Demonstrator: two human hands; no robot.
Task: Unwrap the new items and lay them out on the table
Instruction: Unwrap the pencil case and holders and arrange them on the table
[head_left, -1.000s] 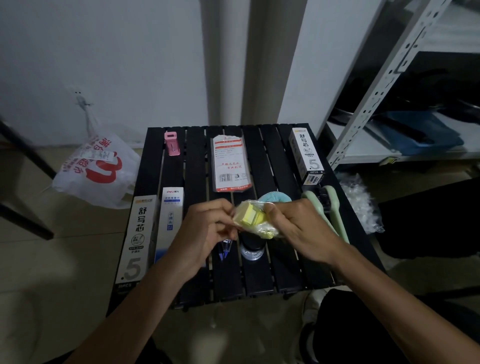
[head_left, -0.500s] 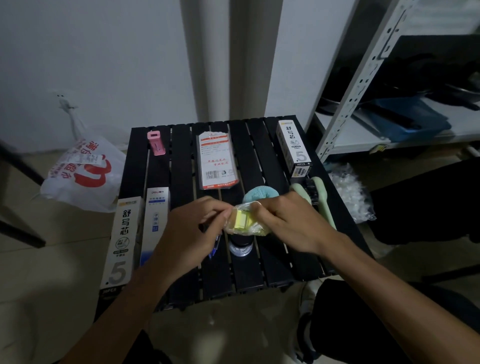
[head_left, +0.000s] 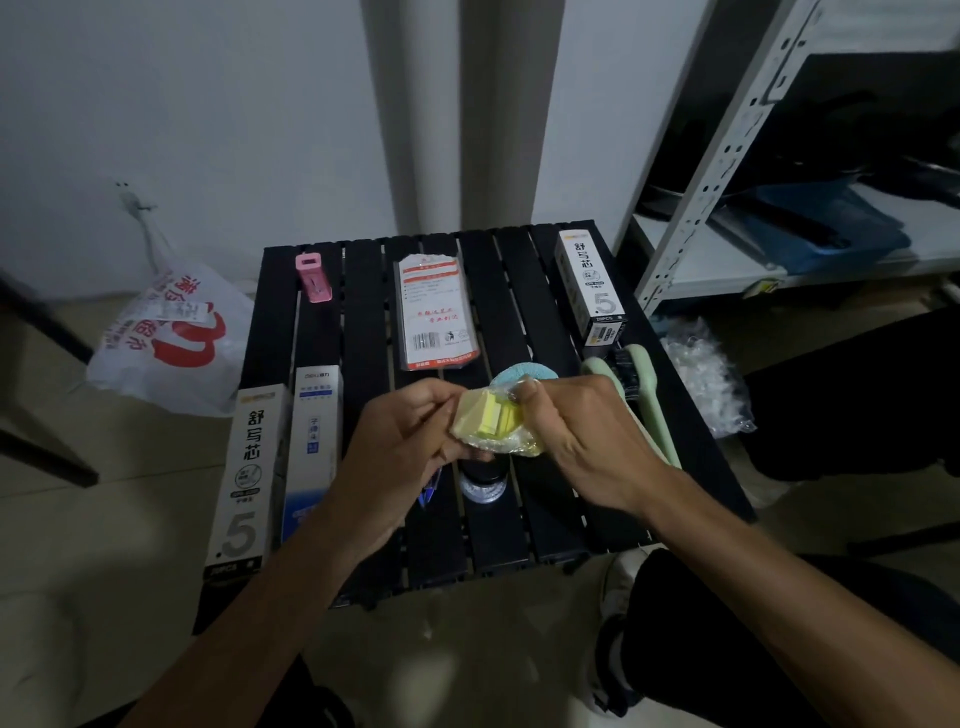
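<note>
Both forearms come in from 6 o'clock and meet over the near half of the table (head_left: 363, 291). The left hand (head_left: 410, 447) is curled, with thumb and fingertips pinching the left edge of a clear wrap. The right hand (head_left: 576, 431) is curled too, its thumb on top, pinching the wrap's right side. Between them, held above the slats near the table's centre, is the pack (head_left: 493, 421) — yellow blocks in crinkled film.

The table's far edge sits near the wall, and its right edge is beside a shelf frame (head_left: 727, 156) at 2 o'clock. A plastic bag (head_left: 166, 343) lies on the floor off the left edge at 9 o'clock.

A white box (head_left: 249, 467) runs along the left edge at 8 o'clock, with a blue box (head_left: 314, 441) just beside it. A second white box (head_left: 589, 286) lies at 1 o'clock, near the right edge. A flat packet (head_left: 434, 312) is at 12, green brushes (head_left: 654, 395) are at 3 by the right edge, and a pink item (head_left: 313, 270) is at 11.

Bare slats show between the pink item and the packet — and along the near edge at 5 o'clock.
</note>
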